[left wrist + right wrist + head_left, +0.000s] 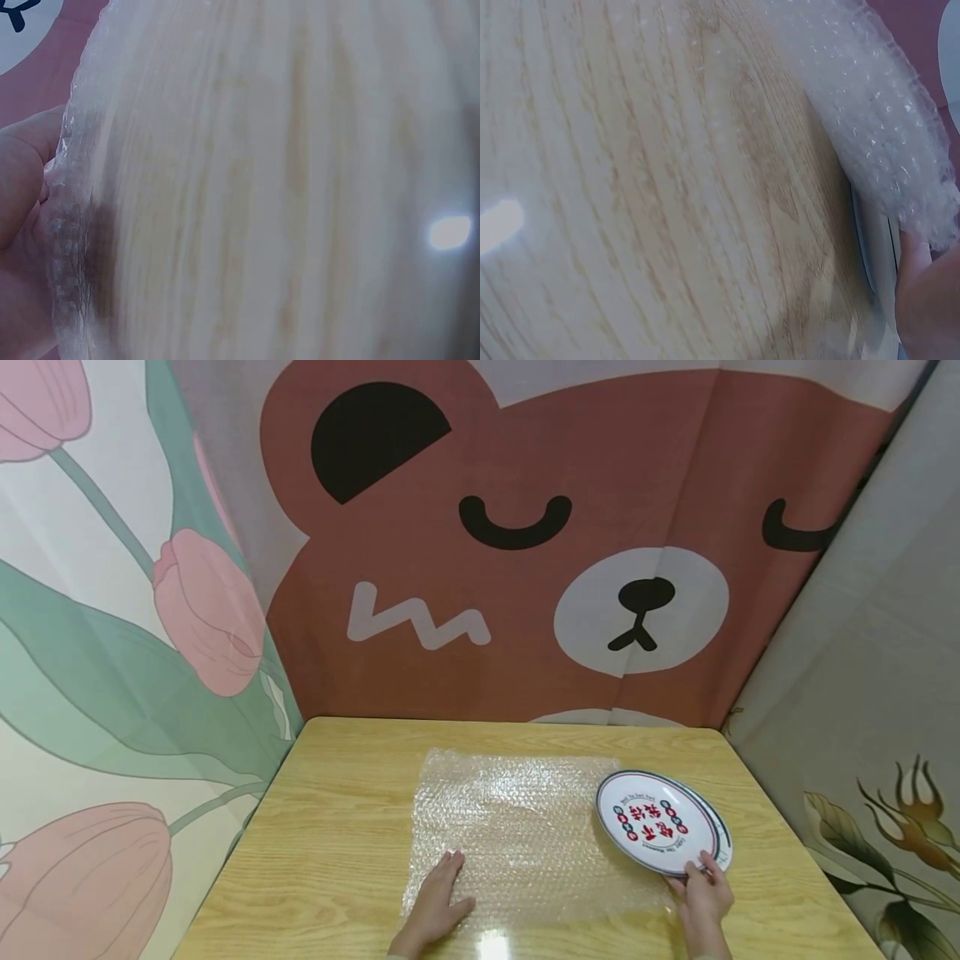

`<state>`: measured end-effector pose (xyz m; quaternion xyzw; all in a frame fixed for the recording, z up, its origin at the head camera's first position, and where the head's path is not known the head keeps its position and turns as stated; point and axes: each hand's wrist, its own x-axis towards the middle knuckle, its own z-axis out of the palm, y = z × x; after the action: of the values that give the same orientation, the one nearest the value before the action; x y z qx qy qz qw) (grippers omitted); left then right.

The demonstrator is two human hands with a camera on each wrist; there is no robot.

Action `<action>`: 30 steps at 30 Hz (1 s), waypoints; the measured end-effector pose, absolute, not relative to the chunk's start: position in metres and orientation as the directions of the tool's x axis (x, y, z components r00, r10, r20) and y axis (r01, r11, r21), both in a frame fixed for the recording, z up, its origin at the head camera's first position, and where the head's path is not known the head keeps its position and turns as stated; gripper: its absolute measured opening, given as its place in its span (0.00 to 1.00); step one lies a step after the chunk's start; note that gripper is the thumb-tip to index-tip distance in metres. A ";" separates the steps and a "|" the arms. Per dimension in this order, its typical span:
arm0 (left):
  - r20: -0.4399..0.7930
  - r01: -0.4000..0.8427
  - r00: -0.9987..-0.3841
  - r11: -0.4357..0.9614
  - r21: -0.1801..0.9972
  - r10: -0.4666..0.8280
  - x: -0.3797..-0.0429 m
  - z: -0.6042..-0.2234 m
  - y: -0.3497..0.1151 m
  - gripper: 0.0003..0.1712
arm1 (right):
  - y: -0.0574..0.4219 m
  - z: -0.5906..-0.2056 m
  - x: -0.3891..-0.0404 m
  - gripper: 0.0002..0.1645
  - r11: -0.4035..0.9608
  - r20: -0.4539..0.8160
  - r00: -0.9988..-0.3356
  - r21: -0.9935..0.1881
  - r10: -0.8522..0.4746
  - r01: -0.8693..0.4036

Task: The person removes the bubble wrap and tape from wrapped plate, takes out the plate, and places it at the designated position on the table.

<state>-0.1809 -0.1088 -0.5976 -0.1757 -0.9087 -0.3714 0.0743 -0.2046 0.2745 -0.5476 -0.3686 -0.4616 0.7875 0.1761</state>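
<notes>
A sheet of clear bubble wrap [510,835] lies spread over the wooden table. My left hand [437,902] rests on its near left part with fingers straight and thumb spread; in the left wrist view the hand shows beside the wrap's edge [71,262]. By its near right rim, my right hand [703,900] pinches a round white plate [626,802], which has a dark blue rim and red and blue printing. The plate is tilted over the right part of the wrap. Only a sliver of the plate [877,240] shows in the right wrist view.
The light wooden table [337,827] extends on both sides of the wrap. Behind it hangs a cloth with a brown bear [420,552]. Tulip-printed cloth [210,610] stands at the left, and a pale flowered curtain [862,693] at the right.
</notes>
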 end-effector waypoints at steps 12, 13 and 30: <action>0.270 0.378 -0.926 0.664 0.645 0.265 -0.181 -0.598 -0.109 0.37 | 0.278 -0.549 -0.207 0.27 -0.480 -0.427 -0.623 -0.872 0.655 0.093; 0.266 0.375 -0.927 0.663 0.648 0.265 -0.181 -0.598 -0.109 0.37 | 0.279 -0.549 -0.208 0.28 -0.471 -0.431 -0.617 -0.875 0.658 0.108; 0.231 0.348 -0.937 0.654 0.672 0.261 -0.182 -0.598 -0.109 0.38 | 0.287 -0.549 -0.209 0.32 -0.482 -0.437 -0.588 -0.872 0.681 0.090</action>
<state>-0.1818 -0.1085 -0.5979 -0.1676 -0.9076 -0.3807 0.0572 -0.2086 0.2866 -0.5494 -0.4096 -0.4701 0.7571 0.1951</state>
